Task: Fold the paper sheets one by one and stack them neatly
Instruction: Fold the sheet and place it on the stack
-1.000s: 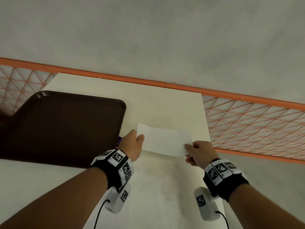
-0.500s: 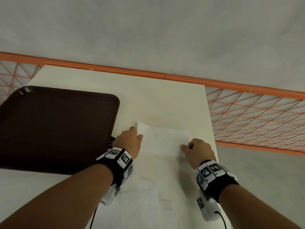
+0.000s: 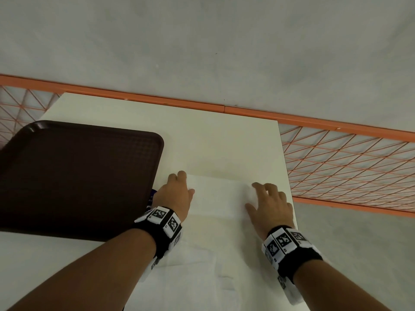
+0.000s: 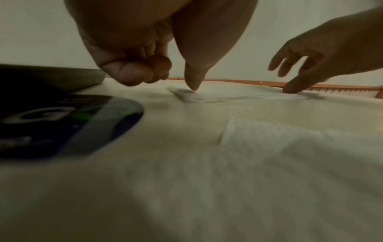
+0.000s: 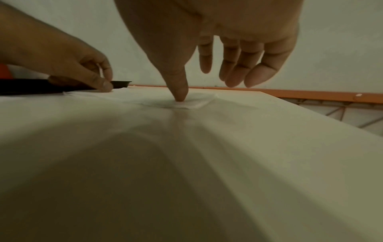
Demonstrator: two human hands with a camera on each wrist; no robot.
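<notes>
The brown tray [image 3: 78, 176] occupies the left of the white table [image 3: 220, 142]. Just right of it, the left hand [image 3: 175, 196] pins the folded paper sheet [image 3: 217, 198] at its left corner with the thumb tip, remaining fingers curled and holding nothing. The sheet lies flat near the table's right edge, on top of further white paper (count not discernible). The right hand [image 3: 269, 203], fingers spread and relaxed, presses its thumb on the right corner, presumably to keep the layers aligned while the crease sets.
</notes>
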